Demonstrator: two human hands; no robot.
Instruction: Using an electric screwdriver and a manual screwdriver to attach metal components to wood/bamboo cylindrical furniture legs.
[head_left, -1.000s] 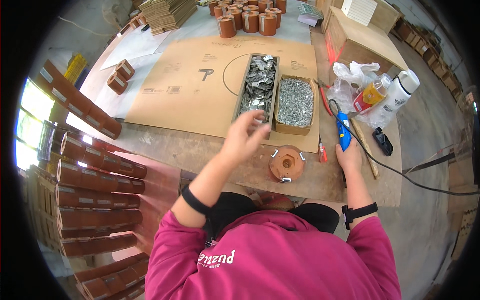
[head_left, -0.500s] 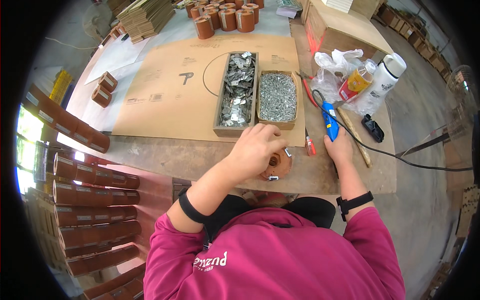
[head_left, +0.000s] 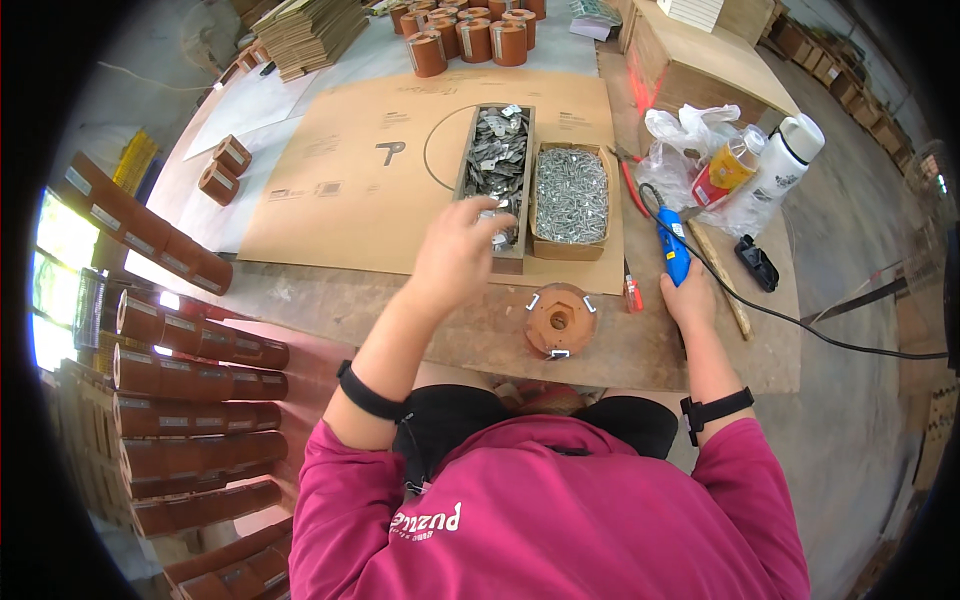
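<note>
My left hand (head_left: 458, 248) is at the near left edge of a long wooden box (head_left: 510, 266) filled with flat metal plates (head_left: 498, 150). Its fingers are apart and reach over the box's near end; I see nothing held in them. In my right hand (head_left: 690, 297) is a blue corded electric screwdriver (head_left: 672, 245), its body pointing away from me. Between the hands, near the bench's front edge, a round reddish-brown block (head_left: 562, 342) with a central hole lies on the bench. Three small metal clips sit around its rim.
A cardboard box of screws (head_left: 572, 195) stands beside the plates. Red-handled pliers (head_left: 632, 185), a red screwdriver (head_left: 633, 292), a wooden stick (head_left: 722, 280), a black case (head_left: 757, 262) and a white bottle (head_left: 785, 160) lie or stand rightward. Brown cylinders (head_left: 475, 42) stand at the back.
My left hand has left the brown block and moved up and left to the box of plates. The block's top now shows in full. My right hand still holds the screwdriver.
</note>
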